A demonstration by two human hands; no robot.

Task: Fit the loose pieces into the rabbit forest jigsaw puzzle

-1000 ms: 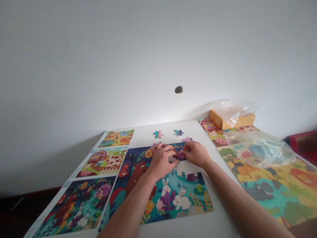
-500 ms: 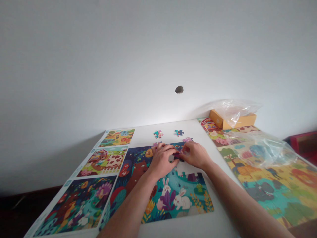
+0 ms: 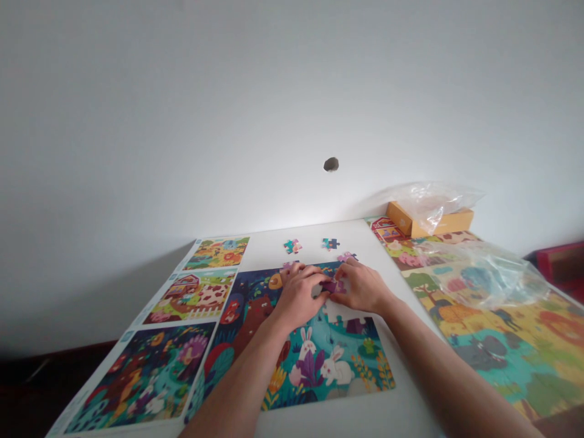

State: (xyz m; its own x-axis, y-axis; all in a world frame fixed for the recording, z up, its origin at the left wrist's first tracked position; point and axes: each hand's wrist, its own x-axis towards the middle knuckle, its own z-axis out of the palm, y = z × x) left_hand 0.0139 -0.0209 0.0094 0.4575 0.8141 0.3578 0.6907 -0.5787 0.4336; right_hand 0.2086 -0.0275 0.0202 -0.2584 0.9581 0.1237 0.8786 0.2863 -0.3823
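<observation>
The partly assembled jigsaw puzzle point(image 3: 249, 316) shows a brown bear, white rabbits and a stream. Over a gap in its upper right, my left hand point(image 3: 298, 295) and my right hand point(image 3: 365, 289) meet at a purple puzzle piece point(image 3: 328, 286). My left thumb and index finger close on the left side of that piece. On its right side my right thumb and fingers pinch it, hiding part of it. Beyond my hands lie loose puzzle pieces: a teal and pink one point(image 3: 292, 246), a blue one point(image 3: 331, 244) and a pink-purple one point(image 3: 348, 257).
On the left is a printed sheet point(image 3: 207, 325) with three reference pictures. To the right lie a safari puzzle point(image 3: 538, 353), clear plastic bags point(image 3: 493, 280) and an orange box point(image 3: 456, 221). Behind the table stands a white wall point(image 3: 228, 121) with a hole point(image 3: 331, 164).
The purple piece has turned or tilted between my fingers and shows more of its lighter purple side. My right hand has shifted slightly; my left hand is almost still.
</observation>
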